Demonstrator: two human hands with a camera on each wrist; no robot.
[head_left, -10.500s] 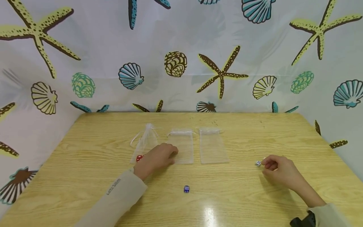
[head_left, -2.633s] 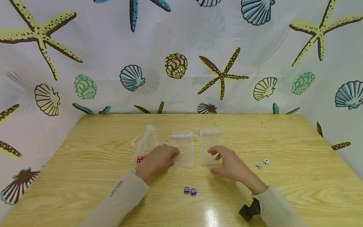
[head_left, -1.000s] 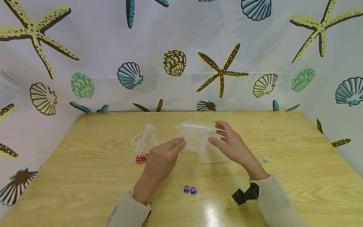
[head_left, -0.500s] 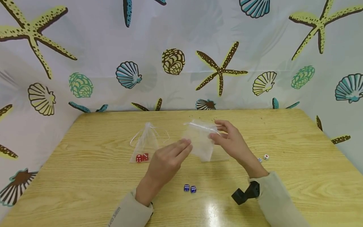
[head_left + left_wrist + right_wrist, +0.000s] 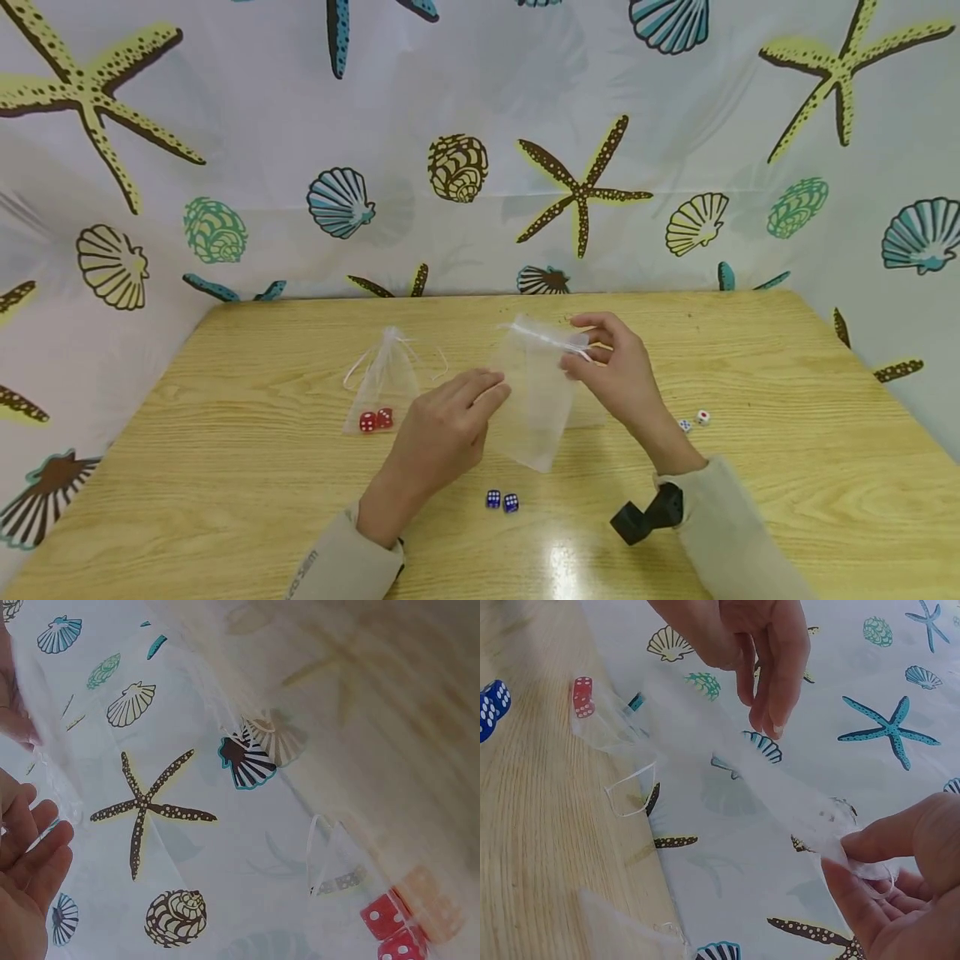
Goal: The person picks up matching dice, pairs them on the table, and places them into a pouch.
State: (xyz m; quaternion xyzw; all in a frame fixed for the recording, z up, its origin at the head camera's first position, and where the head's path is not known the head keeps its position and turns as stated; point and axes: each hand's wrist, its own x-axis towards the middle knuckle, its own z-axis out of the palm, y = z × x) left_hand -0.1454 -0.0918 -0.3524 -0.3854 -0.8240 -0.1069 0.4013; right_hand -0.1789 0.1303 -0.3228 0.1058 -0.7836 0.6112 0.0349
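My right hand pinches the drawstring top of a sheer white organza bag, which hangs tilted above the table. The right wrist view shows that bag between the right thumb and fingers. Beside its left edge is my left hand, fingers relaxed; in the right wrist view the left hand pinches nothing. Below the held bag, two blue dice lie on the table. A second organza bag, gathered at its neck, lies left with two red dice inside.
A third organza bag lies flat on the wooden table, partly hidden behind the held one. Two white dice sit right, near my right forearm. A curtain printed with shells and starfish stands behind the table.
One blue die has joined the other on the table. The middle bag has been lifted off the table and moved right; the right hand has taken its top, and the left hand has let go.
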